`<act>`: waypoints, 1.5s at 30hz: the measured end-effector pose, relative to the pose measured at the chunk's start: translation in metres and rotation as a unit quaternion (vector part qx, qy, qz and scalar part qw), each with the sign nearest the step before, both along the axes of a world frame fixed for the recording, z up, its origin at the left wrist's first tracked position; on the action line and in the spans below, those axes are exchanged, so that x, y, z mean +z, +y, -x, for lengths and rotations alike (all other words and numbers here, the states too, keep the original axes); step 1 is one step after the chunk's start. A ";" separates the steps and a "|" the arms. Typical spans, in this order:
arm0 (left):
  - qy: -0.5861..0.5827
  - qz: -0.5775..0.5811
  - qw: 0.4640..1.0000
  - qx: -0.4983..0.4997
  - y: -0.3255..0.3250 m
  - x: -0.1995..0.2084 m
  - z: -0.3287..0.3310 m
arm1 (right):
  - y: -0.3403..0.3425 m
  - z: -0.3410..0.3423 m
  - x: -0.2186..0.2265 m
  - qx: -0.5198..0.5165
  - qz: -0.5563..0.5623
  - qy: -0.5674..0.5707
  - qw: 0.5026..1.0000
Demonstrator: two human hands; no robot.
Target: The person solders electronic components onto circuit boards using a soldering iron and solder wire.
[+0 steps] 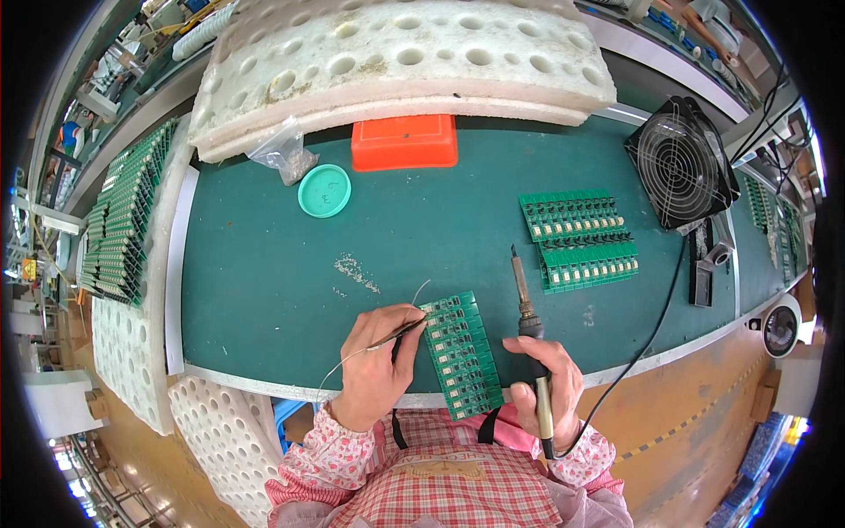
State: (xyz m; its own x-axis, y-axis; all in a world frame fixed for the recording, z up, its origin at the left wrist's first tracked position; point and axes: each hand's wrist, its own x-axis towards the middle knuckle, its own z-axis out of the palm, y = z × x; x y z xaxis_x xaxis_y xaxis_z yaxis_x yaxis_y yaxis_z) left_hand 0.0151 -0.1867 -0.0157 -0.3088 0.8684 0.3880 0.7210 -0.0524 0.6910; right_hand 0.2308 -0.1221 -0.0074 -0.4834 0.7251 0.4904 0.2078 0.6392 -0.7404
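Observation:
My left hand [377, 356] is closed around a pair of dark tweezers [400, 333], their tips at the upper left corner of a green circuit board panel [464, 356]. A thin solder wire [354, 355] also passes through its fingers, with one end sticking up past the board. The panel lies slanted at the table's near edge, with rows of small white and black parts on it. To its right, my right hand [550, 378] grips a soldering iron [532, 323] by the handle. The iron's tip points up and away, apart from the board.
Two more board panels [581, 239] lie at the right, near a black fan [676, 163] and the iron's cord [656, 339]. Behind are a teal lid [324, 191], a red tray [405, 143], a plastic bag [287, 157] and white foam [396, 84]. Small pale parts [356, 271] lie scattered; boards [132, 211] stand left.

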 end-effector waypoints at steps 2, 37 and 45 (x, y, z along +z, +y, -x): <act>-0.008 0.005 1.000 0.002 0.000 -0.001 0.000 | 0.001 0.002 0.001 -0.007 -0.005 -0.002 1.000; -0.001 0.004 1.000 -0.002 0.000 0.001 -0.001 | 0.012 0.029 0.002 0.049 0.141 0.204 0.967; -0.010 0.003 1.000 -0.003 0.000 0.000 0.000 | 0.009 0.022 0.002 0.006 0.153 0.144 0.978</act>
State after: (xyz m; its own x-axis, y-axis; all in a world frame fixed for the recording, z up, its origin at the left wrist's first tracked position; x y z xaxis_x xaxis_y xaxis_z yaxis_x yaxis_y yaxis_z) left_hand 0.0154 -0.1870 -0.0153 -0.3114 0.8722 0.3773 0.7070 -0.0527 0.7053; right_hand 0.2093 -0.1132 -0.0054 -0.3668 0.8541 0.3689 -0.0442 0.3801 -0.9239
